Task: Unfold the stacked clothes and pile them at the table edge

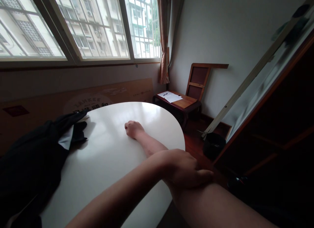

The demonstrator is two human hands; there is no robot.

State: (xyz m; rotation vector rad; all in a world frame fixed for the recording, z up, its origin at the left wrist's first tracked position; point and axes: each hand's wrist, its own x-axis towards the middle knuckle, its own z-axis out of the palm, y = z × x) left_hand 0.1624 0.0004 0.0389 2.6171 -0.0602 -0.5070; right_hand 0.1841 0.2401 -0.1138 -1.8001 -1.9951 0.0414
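Note:
My left hand (185, 169) lies across my right forearm (203, 201) near the elbow, with the thumb stretched along the skin. Its other fingers curl over the far side and are mostly hidden. Further out, my right hand (133, 129) rests as a closed fist on the white round table (110, 156); nothing shows in it. The two arms cross over the table's right edge. On the left of the tabletop is a heap of dark cloth (36, 146), with a pale patch (66, 138) on it, apart from both hands.
A low wooden table (190, 102) with papers (171, 97) stands at the back right, beside a leaning wooden panel (198, 79). A black bin (214, 146) sits on the floor near a slanted pole (235, 95). Behind the table are a cardboard sheet (132, 90) and barred windows (98, 31).

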